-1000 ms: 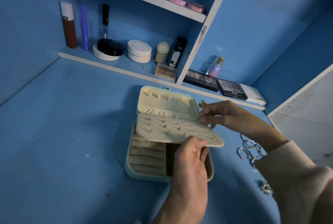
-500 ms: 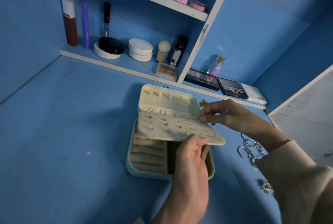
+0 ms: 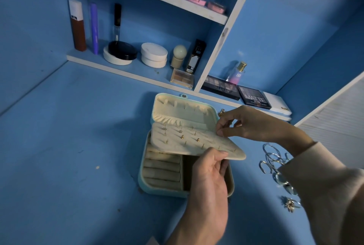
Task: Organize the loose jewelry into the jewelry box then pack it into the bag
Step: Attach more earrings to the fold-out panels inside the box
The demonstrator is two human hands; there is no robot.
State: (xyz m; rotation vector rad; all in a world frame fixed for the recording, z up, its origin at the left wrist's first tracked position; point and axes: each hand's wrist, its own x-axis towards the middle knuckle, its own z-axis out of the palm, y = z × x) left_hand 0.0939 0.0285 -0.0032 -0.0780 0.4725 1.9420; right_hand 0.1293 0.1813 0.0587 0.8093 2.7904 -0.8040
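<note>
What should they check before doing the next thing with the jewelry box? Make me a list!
1. Jewelry box open: ok.
2. Earring panel steady: ok, left hand and right hand both grip its edges.
3. Room on the panel: ok, only a few studs.
4. Silver hoops packed: not ok, lying on the table right of the box.
5. Bag ready: cannot tell, none in view.
</note>
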